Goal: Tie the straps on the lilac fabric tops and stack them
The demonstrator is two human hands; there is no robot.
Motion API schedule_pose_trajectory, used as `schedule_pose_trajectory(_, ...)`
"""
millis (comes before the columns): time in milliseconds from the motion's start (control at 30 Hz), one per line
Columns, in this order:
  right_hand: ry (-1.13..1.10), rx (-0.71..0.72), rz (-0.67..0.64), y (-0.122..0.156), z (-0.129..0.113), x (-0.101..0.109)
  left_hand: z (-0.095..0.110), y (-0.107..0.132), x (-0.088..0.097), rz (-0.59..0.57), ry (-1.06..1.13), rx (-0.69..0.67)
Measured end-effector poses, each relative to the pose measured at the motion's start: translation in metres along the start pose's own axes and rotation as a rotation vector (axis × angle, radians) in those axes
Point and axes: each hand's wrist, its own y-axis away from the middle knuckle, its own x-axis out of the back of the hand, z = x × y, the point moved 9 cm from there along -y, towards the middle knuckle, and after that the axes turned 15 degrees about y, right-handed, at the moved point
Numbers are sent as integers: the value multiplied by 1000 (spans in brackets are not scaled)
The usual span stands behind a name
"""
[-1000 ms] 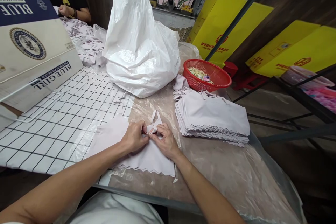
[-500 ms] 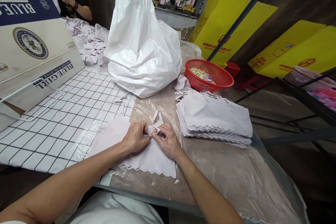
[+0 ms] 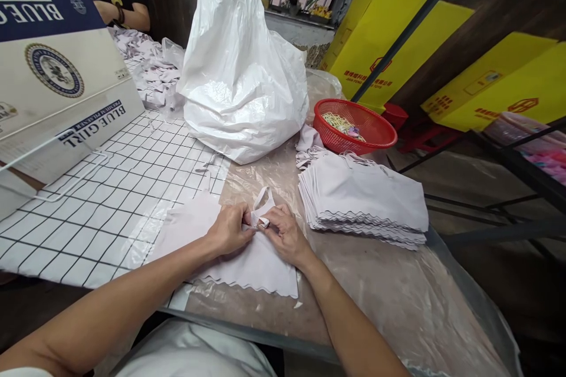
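Observation:
A pale lilac strappy top with a wavy hem lies on the table in front of me. At its upper edge my left hand is closed, thumb and fingers pinching the fabric. Close beside it, my right hand pinches a small whitish folded bit at the same edge; its exact kind is too small to make out. A strap loop stands up just beyond the fingers. Under my left forearm, more of the same fabric spreads out to the left. To the right lies a stack of similar tops.
A full white plastic bag stands at the back, beside a red mesh basket holding yellowish bands. At left is a cardboard box. Another person's arm shows behind a fabric heap. Yellow boxes and a dark rack are at right.
My hands stay nearly in place, with the whitish bit shifting slightly in my right fingers. The other person's hand has dropped lower, and the white piece it held is out of sight.

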Motion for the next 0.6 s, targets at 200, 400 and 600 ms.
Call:
schedule_pose_trajectory(200,129,12,-65,0,1,4,-1,0,0,-5,32,-28)
schedule_pose_trajectory(400,-343,-172,-131,-1,11,-1,-6,-1,-3,4,58,-25)
schedule_pose_trajectory(600,-863,-558,-84,-4,36,-11,-4,-2,-3,5,32,-27)
